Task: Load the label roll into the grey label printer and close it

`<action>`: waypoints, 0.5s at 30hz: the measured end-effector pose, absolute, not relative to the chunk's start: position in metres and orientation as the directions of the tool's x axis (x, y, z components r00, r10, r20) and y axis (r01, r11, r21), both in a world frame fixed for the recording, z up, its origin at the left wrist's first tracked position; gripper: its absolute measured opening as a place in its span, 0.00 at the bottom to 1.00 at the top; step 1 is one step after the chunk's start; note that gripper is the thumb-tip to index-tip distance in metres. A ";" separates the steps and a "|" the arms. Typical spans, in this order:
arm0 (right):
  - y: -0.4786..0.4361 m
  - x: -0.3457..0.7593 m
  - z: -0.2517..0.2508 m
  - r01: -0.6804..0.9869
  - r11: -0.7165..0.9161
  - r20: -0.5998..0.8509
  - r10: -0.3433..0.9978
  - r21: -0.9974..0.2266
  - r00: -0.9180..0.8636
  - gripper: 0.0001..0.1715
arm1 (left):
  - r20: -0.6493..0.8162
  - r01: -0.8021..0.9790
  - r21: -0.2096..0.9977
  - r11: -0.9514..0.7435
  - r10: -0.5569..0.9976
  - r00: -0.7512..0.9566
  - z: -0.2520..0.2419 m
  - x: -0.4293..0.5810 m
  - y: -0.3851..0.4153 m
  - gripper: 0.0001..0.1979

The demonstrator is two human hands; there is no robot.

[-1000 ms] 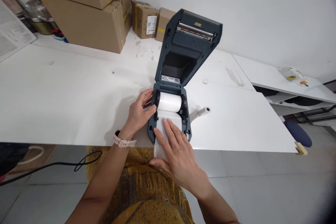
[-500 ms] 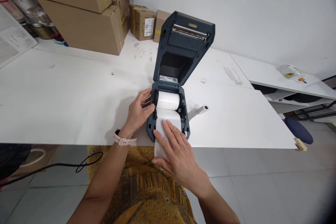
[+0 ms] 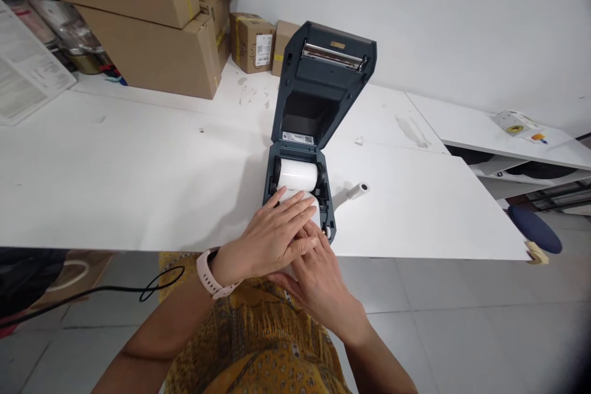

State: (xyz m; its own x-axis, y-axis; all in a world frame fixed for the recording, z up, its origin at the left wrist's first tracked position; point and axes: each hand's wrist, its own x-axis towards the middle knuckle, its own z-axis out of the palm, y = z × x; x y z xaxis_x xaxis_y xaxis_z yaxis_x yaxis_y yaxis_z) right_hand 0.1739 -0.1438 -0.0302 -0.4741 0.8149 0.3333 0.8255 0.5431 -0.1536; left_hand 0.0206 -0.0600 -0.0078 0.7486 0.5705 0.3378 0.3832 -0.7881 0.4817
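A dark label printer stands at the table's front edge, its lid raised. Inside lies a white paper roll, and its strip runs toward the front edge, mostly covered by my hands. My left hand lies flat over the strip, fingers stretched, partly on top of my right hand. My right hand rests on the front part of the strip, its fingertips partly hidden under my left hand. Neither hand is closed round anything.
A small white roll lies right of the printer on the white table. Cardboard boxes are stacked at the back left. A printed sheet is at the far left. A black cable hangs below the table edge.
My left hand has left the printer's left side and moved right onto the paper strip, overlapping my right hand. My right hand has stayed nearly in place.
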 end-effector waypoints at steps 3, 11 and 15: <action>-0.144 0.174 -0.031 0.824 0.538 0.338 0.819 -0.176 -0.463 0.37 | 0.278 0.412 0.482 -0.773 0.581 0.765 -0.008 0.021 -0.059 0.28; -0.153 0.196 -0.011 0.715 0.628 0.431 0.762 -0.309 -0.483 0.18 | 0.331 0.464 0.409 -0.786 0.601 0.727 -0.013 0.028 -0.072 0.28; -0.157 0.226 0.001 0.544 0.602 0.499 0.795 -0.584 -0.344 0.07 | 0.390 0.519 0.296 -0.802 0.598 0.700 -0.023 0.038 -0.093 0.29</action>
